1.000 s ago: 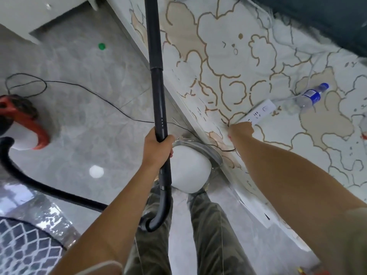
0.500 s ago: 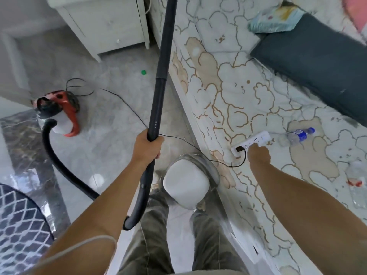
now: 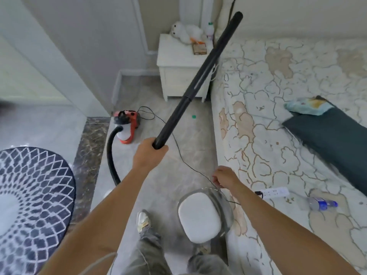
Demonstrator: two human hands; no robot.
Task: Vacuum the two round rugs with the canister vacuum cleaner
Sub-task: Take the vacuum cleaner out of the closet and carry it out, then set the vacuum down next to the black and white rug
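My left hand (image 3: 150, 150) grips the lower end of the black vacuum wand (image 3: 198, 80), which slants up and away over the floor with its far end in the air. The red and white canister vacuum (image 3: 127, 126) stands on the floor ahead, its black hose (image 3: 110, 155) curving back towards me. A thin black power cord (image 3: 178, 153) runs from the canister to a white power strip (image 3: 276, 192) on the bed. My right hand (image 3: 225, 177) hovers with curled fingers right at this cord; a pinch is unclear. One round navy and white rug (image 3: 29, 205) lies at the left.
The bed (image 3: 258, 155) with a patterned cover fills the right side, carrying a dark pillow (image 3: 327, 135) and a water bottle (image 3: 321, 204). A white-cushioned stool (image 3: 199, 217) stands by my feet. A white nightstand (image 3: 178, 62) is ahead, a door frame at left.
My right hand left the power strip and pulled back to the cord near the stool. The view rose, and my left hand swung the wand so it slants up to the right.
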